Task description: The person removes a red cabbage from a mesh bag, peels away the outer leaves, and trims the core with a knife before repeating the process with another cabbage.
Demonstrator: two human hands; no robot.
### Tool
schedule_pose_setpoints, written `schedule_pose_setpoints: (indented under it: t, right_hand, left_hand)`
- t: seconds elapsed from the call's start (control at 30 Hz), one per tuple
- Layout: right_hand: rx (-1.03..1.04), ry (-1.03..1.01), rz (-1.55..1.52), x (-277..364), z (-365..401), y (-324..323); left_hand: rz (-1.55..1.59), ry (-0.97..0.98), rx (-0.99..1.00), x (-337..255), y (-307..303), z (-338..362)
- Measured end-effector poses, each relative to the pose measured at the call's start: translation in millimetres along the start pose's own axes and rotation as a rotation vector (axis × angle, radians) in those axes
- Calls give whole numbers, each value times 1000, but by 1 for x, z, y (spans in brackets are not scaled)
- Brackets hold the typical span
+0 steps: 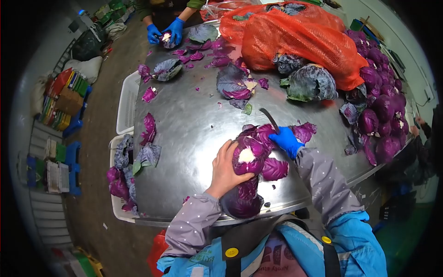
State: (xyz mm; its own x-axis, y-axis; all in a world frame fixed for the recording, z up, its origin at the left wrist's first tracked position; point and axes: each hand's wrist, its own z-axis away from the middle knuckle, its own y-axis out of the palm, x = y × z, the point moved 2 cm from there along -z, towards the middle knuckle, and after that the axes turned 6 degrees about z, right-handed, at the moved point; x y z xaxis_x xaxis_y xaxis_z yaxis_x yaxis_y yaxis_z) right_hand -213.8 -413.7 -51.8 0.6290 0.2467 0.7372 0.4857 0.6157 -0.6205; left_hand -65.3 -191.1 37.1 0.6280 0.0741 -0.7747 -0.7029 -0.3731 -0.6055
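Bare and ungloved, my left hand (226,170) grips a red cabbage (251,156) whose pale cut stem faces up. In a blue glove, my right hand (287,141) is closed around a knife (269,118), its dark curved blade pointing up and left, beside the cabbage's right side. Loose purple leaves (275,169) lie right of the cabbage and under my right hand. Another purple piece (244,203) rests below it, near the table's front edge.
The metal table (184,124) holds scattered leaves. An orange mesh sack (295,41) and a cabbage pile (383,111) lie right. White baskets (128,104) stand at the left edge. At the far left end, a co-worker's blue-gloved hands (173,31) hold a cabbage.
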Motion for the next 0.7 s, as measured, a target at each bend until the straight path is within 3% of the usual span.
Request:
schedule_pose_setpoints:
  t: [0.07, 0.13, 0.17, 0.27, 0.3, 0.4, 0.47, 0.53, 0.57, 0.63, 0.67, 0.7]
  right_hand:
    - [21, 67, 50, 10, 25, -3]
    - [-15, 146, -396, 25, 46, 0]
    - [61, 256, -385, 37, 60, -10]
    - [-7, 237, -501, 47, 89, -10]
    - [91, 273, -470, 39, 96, -11]
    - [142, 255, -217, 16, 111, -17]
    - [15, 84, 169, -2, 105, -36]
    - [-269, -78, 315, 16, 112, -52]
    - [-270, -77, 316, 28, 114, -53]
    - [-273, -493, 339, 75, 125, -45]
    - [26, -339, 132, 111, 137, -46]
    - [-3, -421, 181, 115, 137, -32]
  left_hand:
    - [-14, 17, 11, 0, -10, 6]
    - [-154, -66, 53, -1, -18, 14]
    - [-155, -69, 52, 0, -18, 15]
    - [-18, -156, 1, 1, -14, 21]
    - [119, -166, -83, -6, -7, 17]
    - [11, -141, -171, -23, 10, 12]
    - [-60, -141, -152, -32, 13, 12]
    - [-47, -197, -172, -33, 15, 9]
    - [-46, -196, -172, -33, 17, 8]
    - [-88, -202, -178, -34, 19, 7]
    - [-94, -198, -177, -35, 20, 5]
    - [-91, -183, -183, -35, 22, 5]
